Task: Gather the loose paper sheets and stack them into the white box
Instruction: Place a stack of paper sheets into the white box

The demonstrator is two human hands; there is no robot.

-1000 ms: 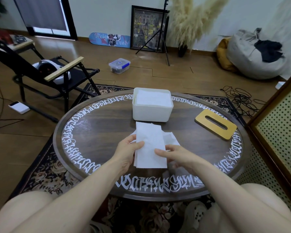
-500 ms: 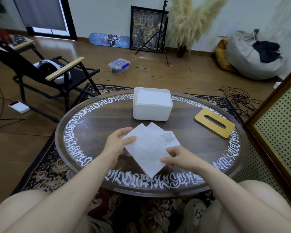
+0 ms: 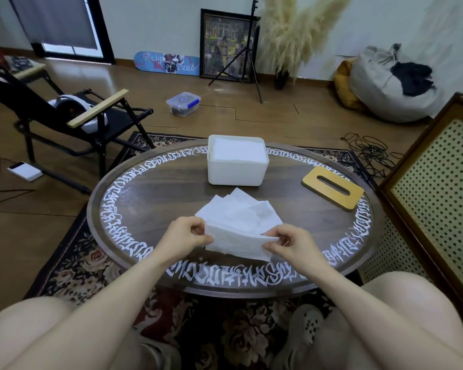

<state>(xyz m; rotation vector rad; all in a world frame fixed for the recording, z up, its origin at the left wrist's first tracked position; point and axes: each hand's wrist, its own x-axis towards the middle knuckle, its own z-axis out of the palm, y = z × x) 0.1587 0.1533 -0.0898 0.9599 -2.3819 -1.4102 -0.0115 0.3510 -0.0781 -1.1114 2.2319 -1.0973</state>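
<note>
While both hands hold one paper sheet [image 3: 237,243] by its two ends just above the worktop [image 3: 150,198], the step in hand looks like gathering: a single sheet is lifted clear of the loose paper sheets [image 3: 241,213], which lie fanned just beyond the fingers. The left hand [image 3: 183,237] pinches the sheet's left end between thumb and curled fingers [image 3: 198,231]; the right hand [image 3: 288,243] pinches the right end the same way, its fingers pressed together on the paper. Between them the sheet sags slightly, soft like tissue, so it probably needs support at both ends. The white box [image 3: 237,164] stands well beyond the fingers, past the loose pile, already filled nearly to the rim with stacked paper. The next move likely calls for carrying the sheet forward over the pile and laying it flat on that stack. A wooden slotted lid [image 3: 332,188] lies beyond the right fingers, to their right.
</note>
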